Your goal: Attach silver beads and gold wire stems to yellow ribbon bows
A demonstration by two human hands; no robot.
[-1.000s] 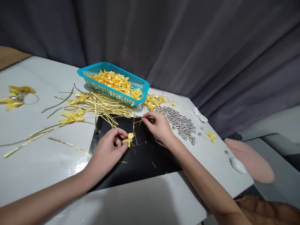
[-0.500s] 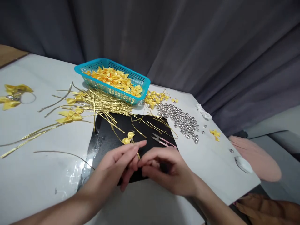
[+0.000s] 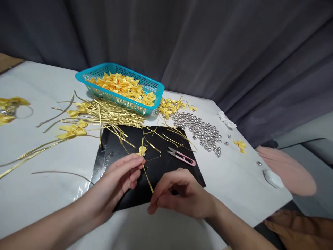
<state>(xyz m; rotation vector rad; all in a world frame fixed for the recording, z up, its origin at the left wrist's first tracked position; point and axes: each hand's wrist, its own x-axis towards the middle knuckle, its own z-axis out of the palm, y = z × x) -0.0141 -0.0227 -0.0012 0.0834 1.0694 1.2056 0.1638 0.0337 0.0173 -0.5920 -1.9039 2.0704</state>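
My left hand (image 3: 118, 184) pinches a small yellow ribbon bow (image 3: 142, 150) between thumb and fingertips, above a black sheet (image 3: 161, 165). From the bow a gold tie strip (image 3: 147, 177) runs down toward my right hand (image 3: 183, 194). The fingers of that hand are closed on the strip's lower end. A thin dark strand sticks out to the right of the bow; I cannot tell what it is. Pink-handled thread snips (image 3: 182, 156) lie on the black sheet beyond my right hand. Part of the bow is hidden behind my left fingertips.
A blue basket (image 3: 159, 97) full of yellow bows stands at the back. Before it lies a pile of gold strips (image 3: 117, 114). Silver bead-like pieces (image 3: 200, 130) spread to the right. A white mouse-like object (image 3: 272, 178) sits near the table's right edge.
My hands have moved apart. My right hand has drawn down and toward me with the gold strip, now stretched between the hands. My left fingers have closed at the bow.
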